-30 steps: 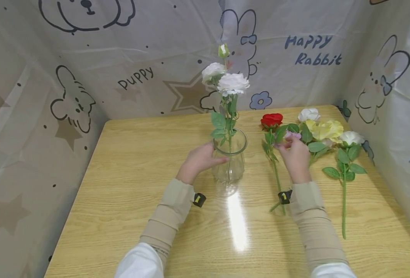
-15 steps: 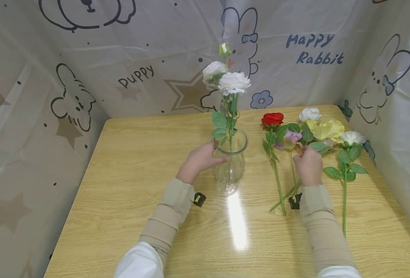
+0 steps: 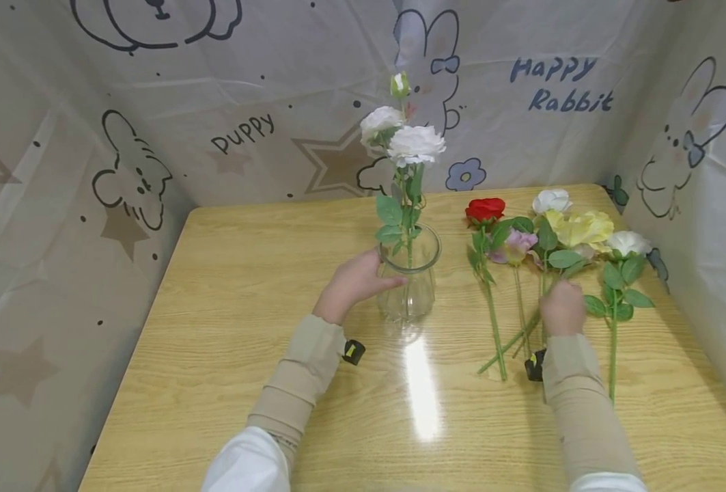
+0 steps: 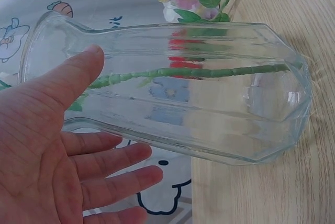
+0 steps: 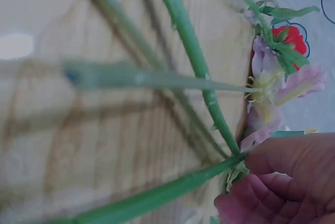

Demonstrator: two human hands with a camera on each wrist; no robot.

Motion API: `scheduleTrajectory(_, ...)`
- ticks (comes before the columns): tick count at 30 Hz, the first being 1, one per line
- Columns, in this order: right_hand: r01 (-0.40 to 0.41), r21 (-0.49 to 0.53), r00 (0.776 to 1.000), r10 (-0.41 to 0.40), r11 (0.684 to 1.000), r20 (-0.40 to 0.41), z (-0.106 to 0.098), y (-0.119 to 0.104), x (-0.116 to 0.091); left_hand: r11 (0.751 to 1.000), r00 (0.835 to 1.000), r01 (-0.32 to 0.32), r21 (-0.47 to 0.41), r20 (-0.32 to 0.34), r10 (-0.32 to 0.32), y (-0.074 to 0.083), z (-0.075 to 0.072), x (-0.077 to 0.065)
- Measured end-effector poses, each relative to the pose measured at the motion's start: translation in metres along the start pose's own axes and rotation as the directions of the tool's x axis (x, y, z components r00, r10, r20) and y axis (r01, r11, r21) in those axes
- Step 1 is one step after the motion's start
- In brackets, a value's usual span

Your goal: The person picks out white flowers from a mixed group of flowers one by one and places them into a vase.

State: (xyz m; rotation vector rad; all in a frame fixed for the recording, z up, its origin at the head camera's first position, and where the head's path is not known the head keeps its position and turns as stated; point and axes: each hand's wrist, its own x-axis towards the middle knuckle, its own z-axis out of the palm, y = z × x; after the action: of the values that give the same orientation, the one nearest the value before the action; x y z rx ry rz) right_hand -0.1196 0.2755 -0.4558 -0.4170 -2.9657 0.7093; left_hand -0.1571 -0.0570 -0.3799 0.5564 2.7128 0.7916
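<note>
Glass vase, clear and faceted, upright on the wooden table; judged rigid, slick, breakable and somewhat weighty, best held below the flared rim. Contents: one white-flowered spray, its stem running down near the base. Left hand: thumb laid across the glass by the neck, remaining fingers straight and apart alongside; how firmly they press cannot be told. Right hand: thumb and fingertips pinched on a green stem, among loose stems to the right of the vase; which bloom it bears cannot be told. Stem judged light, bendable yet fairly stiff, apparently artificial, with soft petals; best taken on the bare length below the leaves. Adjacent lot: red rose, lilac flower, yellow flower, rear white flower and outer white rose, all lying down. Hindrances: stems crossing by the right hand, overlapping leaves likely to snag. Backdrop: printed cloth behind the table.
</note>
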Motion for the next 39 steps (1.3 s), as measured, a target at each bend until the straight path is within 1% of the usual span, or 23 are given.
scheduleTrajectory(4, 0.031, -0.014, 1.0, -0.031, 0.999, 0.003, -0.002, 0.003, -0.001, 1.0, 1.0, 0.003, -0.012, -0.003, -0.003, 0.001, -0.001, 0.0)
scheduleTrajectory(9, 0.008, -0.029, 0.998, -0.006, 1.0, 0.065, -0.002, 0.004, 0.001, 1.0, 1.0, 0.005, -0.014, -0.004, -0.005, 0.0, 0.0, 0.001)
scheduleTrajectory(12, -0.003, -0.065, 0.995, 0.01, 0.998, 0.101, -0.001, 0.005, 0.003, 1.0, 1.0, 0.001, -0.016, -0.004, -0.001, 0.0, 0.0, 0.001)
scheduleTrajectory(15, 0.002, -0.114, 0.992, 0.012, 0.993, 0.124, 0.0, 0.005, 0.004, 1.0, 1.0, 0.0, -0.016, -0.007, 0.0, 0.001, -0.001, 0.001)
scheduleTrajectory(18, 0.017, -0.149, 0.991, 0.002, 0.989, 0.13, 0.0, 0.004, 0.004, 1.0, 1.0, 0.0, -0.017, -0.009, -0.001, 0.002, -0.001, 0.0)
scheduleTrajectory(21, 0.032, -0.155, 0.991, -0.011, 0.987, 0.134, 0.0, 0.003, 0.004, 1.0, 1.0, -0.001, -0.024, -0.011, 0.0, 0.001, -0.001, 0.0)
scheduleTrajectory(27, 0.054, -0.127, 0.988, -0.034, 0.99, 0.152, -0.005, 0.002, 0.002, 0.999, 1.0, -0.01, -0.049, -0.014, 0.01, -0.001, 0.001, 0.001)
scheduleTrajectory(31, 0.05, -0.078, 0.984, -0.036, 0.996, 0.172, -0.008, 0.001, 0.001, 0.998, 1.0, -0.013, -0.056, -0.016, 0.013, -0.002, 0.001, 0.001)
scheduleTrajectory(33, 0.035, -0.038, 0.982, -0.027, 0.999, 0.188, -0.009, -0.001, 0.002, 0.998, 1.0, -0.015, -0.057, -0.015, 0.014, -0.002, 0.001, 0.0)
scheduleTrajectory(35, 0.033, -0.012, 0.983, -0.03, 0.999, 0.18, -0.012, -0.003, 0.003, 0.998, 1.0, -0.016, -0.056, -0.014, 0.015, -0.002, 0.001, 0.0)
scheduleTrajectory(39, 0.061, 0.011, 0.991, -0.062, 0.998, 0.122, -0.017, -0.009, 0.006, 0.998, 1.0, -0.017, -0.054, -0.01, 0.017, -0.002, 0.002, 0.0)
